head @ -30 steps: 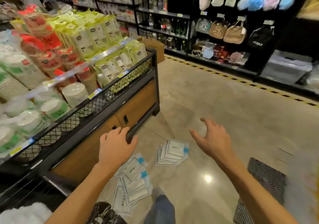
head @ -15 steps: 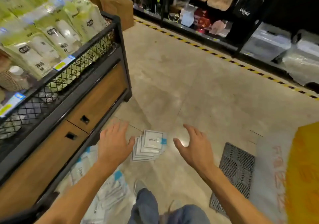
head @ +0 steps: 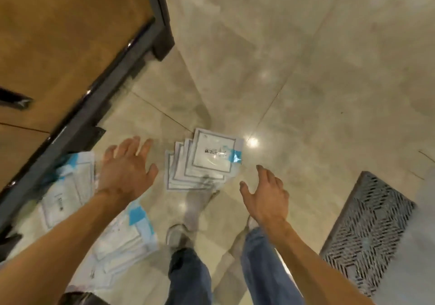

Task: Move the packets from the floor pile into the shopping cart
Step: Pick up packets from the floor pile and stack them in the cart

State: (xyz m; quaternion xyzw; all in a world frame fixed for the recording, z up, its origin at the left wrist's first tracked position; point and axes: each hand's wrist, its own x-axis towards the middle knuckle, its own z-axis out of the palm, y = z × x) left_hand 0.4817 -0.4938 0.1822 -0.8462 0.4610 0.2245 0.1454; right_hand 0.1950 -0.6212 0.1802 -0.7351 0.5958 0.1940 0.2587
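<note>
Bending down lower than a moment ago, the person now looks almost straight at the floor [head: 306,69], and the shelves of goods have slid out of view. Only the wooden base of the stand [head: 58,46] shows at the left. Both hands have come closer to the small pile of packets [head: 207,161], so I think a grab comes next. The left hand [head: 124,170] has its fingers spread wide and holds nothing. The right hand [head: 266,196] is open too, a little curved, and also holds nothing. The pile sits on the floor between the 2 hands, just past a grey shoe [head: 195,206]. Its packets are flat, white squares with blue tabs, fanned out. A bigger, blurry heap of packets [head: 106,234] lies under the left arm.
</note>
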